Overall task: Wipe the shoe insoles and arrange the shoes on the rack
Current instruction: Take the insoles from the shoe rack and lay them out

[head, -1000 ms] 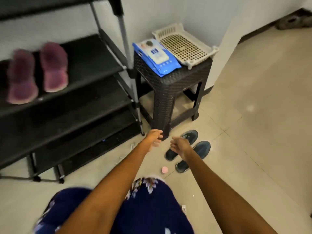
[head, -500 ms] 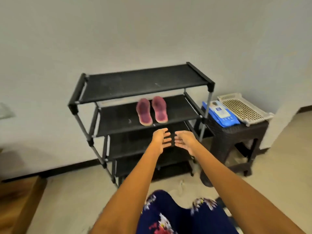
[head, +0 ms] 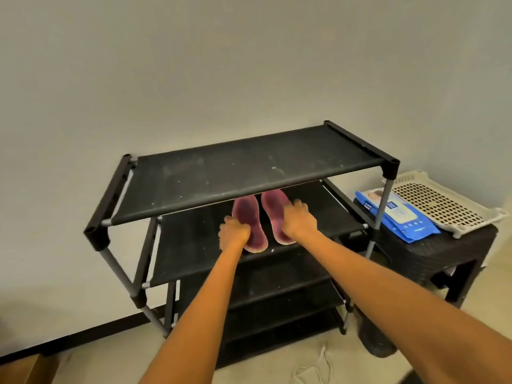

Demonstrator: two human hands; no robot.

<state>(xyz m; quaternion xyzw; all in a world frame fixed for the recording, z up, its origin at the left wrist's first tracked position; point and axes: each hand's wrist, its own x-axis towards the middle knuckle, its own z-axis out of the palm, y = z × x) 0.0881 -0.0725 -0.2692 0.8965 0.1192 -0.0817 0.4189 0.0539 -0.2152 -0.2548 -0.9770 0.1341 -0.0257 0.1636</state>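
Reaching under the top tier of the black rack (head: 243, 173), both hands meet a pair of purple-pink insoles that lie side by side, toes toward the wall, on the second shelf (head: 194, 245). The left hand (head: 234, 235) has its fingers curled over the outer edge of the left insole (head: 249, 217) near the heel; the right hand (head: 299, 221) lies over the outer edge of the right insole (head: 274, 206), fingers bent round it, so each hand appears clamped on its own insole.

These look like thin, light foam pieces, probably floppy along their length and slightly grippy on the fabric face. Taking one by a single edge would likely let the far end droop, so a hold near the middle or heel, thumb under and fingers over, should keep it flat enough to wipe. Nothing here seems fragile, though a hard pinch could crease the foam.

A blue pack of wipes (head: 399, 217) rests on the dark woven stool (head: 443, 253) just right of the rack, beside a cream slotted tray (head: 440, 206).
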